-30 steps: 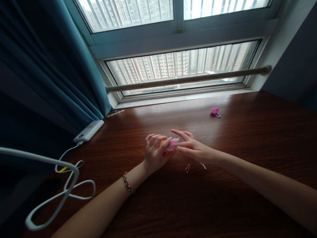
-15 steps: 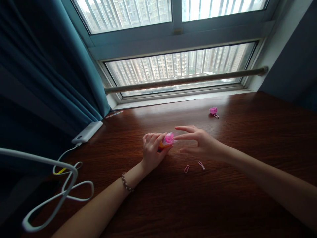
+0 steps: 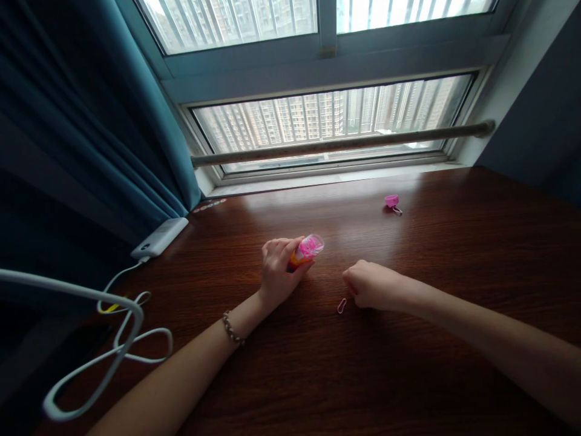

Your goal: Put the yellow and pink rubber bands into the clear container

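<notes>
My left hand [image 3: 278, 266] is wrapped around a small container [image 3: 311, 244] with a clear open-looking rim, pink stuff inside and a yellow and red lower part. It tilts up and to the right, above the table. My right hand [image 3: 373, 284] is closed, knuckles up, low over the table; its fingertips and anything in them are hidden. Just left of it and below lies a small pink loop-shaped clip [image 3: 342, 306]. Farther back sits a pink cup-like cap [image 3: 391, 200] with another small loop [image 3: 397, 211] beside it.
A white power bank [image 3: 161, 237] lies at the left by the blue curtain [image 3: 167, 151], with a white cable [image 3: 131, 360] looping toward me. Behind the brown table [image 3: 290, 375] are the window and a horizontal rail [image 3: 345, 145].
My right hand has left the container's rim, moved down and to the right, and closed. The second pink clip, seen there before, is now out of sight. My left hand keeps its hold.
</notes>
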The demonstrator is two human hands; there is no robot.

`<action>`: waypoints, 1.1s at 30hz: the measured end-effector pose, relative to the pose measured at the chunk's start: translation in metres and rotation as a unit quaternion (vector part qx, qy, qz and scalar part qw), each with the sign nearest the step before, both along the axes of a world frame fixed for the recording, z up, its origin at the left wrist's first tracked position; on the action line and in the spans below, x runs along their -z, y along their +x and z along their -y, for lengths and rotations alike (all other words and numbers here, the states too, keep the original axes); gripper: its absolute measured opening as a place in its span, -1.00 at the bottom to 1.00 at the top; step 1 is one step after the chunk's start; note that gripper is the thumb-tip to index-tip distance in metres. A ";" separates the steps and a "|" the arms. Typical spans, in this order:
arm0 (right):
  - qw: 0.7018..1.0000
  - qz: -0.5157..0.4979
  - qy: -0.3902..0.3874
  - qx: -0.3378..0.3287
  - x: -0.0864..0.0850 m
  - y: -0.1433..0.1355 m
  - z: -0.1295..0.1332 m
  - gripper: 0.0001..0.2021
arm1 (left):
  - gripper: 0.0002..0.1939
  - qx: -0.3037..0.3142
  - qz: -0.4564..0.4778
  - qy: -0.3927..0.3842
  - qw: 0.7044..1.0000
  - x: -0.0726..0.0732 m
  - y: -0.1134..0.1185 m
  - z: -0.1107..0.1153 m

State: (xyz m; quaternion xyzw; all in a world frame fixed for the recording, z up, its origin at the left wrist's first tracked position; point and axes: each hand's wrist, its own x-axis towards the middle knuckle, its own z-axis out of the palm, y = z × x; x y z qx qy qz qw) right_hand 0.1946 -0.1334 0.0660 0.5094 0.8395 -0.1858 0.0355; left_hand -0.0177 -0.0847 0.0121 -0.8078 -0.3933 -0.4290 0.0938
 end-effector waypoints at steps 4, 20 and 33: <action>0.989 -0.123 0.010 -0.083 0.011 -0.006 -0.003 -0.88 | -0.59 0.001 -0.001 -0.002 1.000 0.000 0.000 0.000; 0.970 -0.214 0.103 -0.048 -0.003 -0.003 -0.005 -0.89 | -0.59 0.001 -0.029 -0.003 1.000 0.002 0.000 -0.001; 0.878 -0.401 0.214 0.152 0.018 -0.006 -0.020 -0.84 | -0.58 0.060 -0.090 0.055 0.993 -0.001 0.002 0.008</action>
